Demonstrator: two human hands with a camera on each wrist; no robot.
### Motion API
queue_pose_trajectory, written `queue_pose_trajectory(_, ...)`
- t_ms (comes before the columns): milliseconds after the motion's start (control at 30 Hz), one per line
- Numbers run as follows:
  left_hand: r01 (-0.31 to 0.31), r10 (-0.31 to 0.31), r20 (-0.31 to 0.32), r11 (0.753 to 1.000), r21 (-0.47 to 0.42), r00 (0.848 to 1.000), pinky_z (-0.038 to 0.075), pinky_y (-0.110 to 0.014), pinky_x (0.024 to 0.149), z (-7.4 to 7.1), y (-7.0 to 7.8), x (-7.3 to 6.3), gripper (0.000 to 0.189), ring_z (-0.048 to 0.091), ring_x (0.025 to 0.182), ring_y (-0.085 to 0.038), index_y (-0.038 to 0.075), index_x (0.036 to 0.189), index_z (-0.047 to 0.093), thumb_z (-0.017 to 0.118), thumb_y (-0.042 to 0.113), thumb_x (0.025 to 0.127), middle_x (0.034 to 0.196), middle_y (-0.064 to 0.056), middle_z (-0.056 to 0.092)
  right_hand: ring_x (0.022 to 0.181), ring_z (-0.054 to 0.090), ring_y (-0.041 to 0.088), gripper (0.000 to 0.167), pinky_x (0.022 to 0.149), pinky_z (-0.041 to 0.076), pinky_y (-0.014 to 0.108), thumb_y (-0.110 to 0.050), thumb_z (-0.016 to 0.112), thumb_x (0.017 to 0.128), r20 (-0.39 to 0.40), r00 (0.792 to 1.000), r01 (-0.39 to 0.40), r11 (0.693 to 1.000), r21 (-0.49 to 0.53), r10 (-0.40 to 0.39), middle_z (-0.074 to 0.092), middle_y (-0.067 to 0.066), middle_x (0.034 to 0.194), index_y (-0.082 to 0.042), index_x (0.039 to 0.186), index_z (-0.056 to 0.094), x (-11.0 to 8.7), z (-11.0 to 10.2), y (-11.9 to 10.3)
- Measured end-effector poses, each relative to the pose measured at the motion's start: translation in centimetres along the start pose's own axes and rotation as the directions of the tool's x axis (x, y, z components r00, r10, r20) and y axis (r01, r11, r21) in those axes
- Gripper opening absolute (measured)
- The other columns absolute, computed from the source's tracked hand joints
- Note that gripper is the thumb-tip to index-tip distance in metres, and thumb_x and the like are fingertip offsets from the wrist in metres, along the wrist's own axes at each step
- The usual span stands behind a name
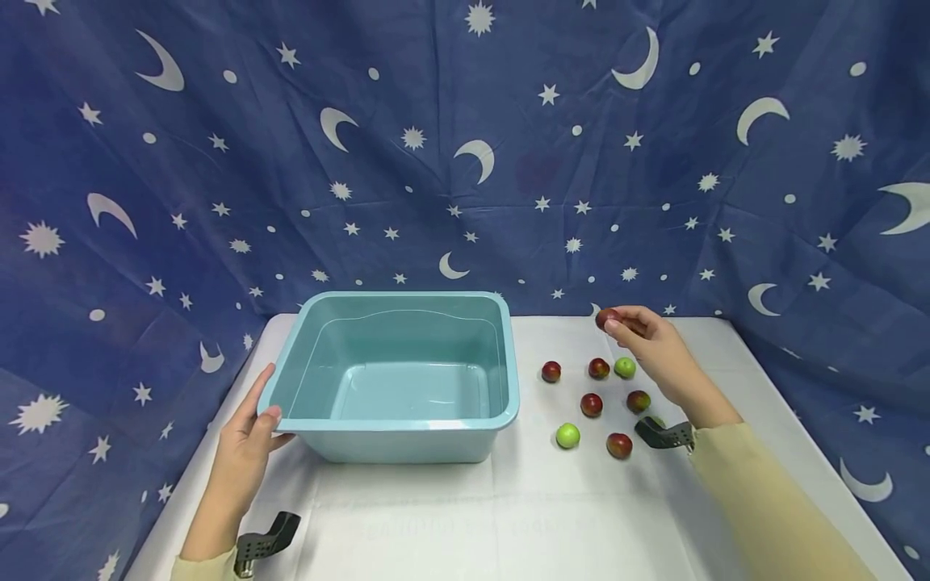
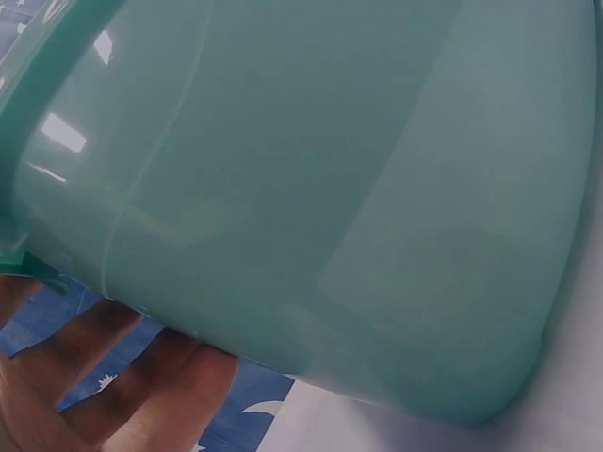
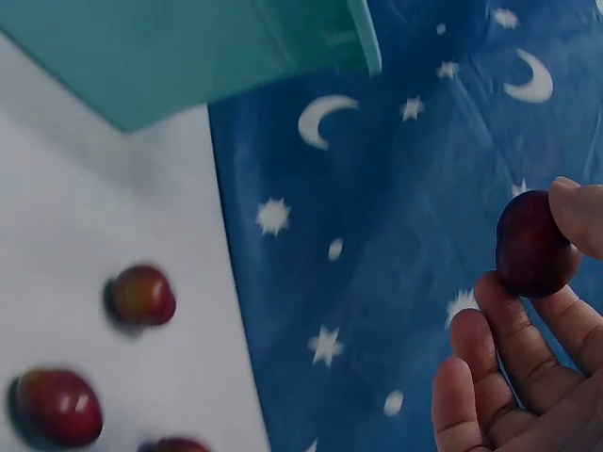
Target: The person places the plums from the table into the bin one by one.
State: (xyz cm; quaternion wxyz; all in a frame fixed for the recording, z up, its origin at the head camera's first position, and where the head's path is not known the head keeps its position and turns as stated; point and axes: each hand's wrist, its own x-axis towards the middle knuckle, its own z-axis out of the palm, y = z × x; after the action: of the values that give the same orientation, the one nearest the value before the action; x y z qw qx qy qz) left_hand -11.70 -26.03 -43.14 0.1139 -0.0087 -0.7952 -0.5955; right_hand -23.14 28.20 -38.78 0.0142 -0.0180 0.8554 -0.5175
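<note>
My right hand [image 1: 657,351] pinches a small dark red fruit [image 3: 533,243] between thumb and fingertips, held up over the far right part of the table. In the right wrist view the other fingers curve loosely below it. My left hand [image 1: 247,440] grips the light blue plastic basin [image 1: 400,425] at its front left corner, thumb on the rim and fingers along the outer wall. Below the right hand lie several red fruits, one red fruit [image 1: 592,405] near the middle of them, and green fruits, among them a green fruit [image 1: 568,436] toward the front.
The basin stands on a white-covered table [image 1: 407,516], left of the scattered fruits. A blue curtain [image 1: 407,177] with moons and stars hangs behind the table and along its sides. A partly hidden green fruit [image 1: 657,422] lies beside the right wrist's black camera mount [image 1: 663,434].
</note>
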Motion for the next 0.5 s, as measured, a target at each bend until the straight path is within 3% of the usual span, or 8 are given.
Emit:
queue_pose_trajectory(200,0.005,-0.005,0.0,1.0,0.008,1.0,0.054,-0.021,0.075,0.0,0.1,-0.1,0.054,0.054,0.108,-0.004,0.032,0.153,0.029,0.044,0.018,0.103,0.153,-0.018,0.025,0.114,0.053,0.022,0.06,0.102,0.042,0.044,-0.054,0.063,0.088,0.058,0.995,0.074,0.997,0.034,-0.076,0.058,0.006,0.122,-0.013,0.131,0.052,0.7,2.0,-3.2)
queue_pose_trajectory(500,0.005,-0.005,0.005,1.0,0.004,1.0,0.055,-0.023,0.077,0.0,0.2,-0.1,0.053,0.054,0.108,-0.005,0.033,0.153,0.029,0.04,0.016,0.104,0.155,-0.016,0.023,0.107,0.059,0.017,0.051,0.096,0.048,0.04,-0.052,0.067,0.087,0.122,0.973,0.185,0.979,0.083,-0.194,0.062,0.001,0.117,-0.017,0.124,0.058,2.0,5.4,-7.7)
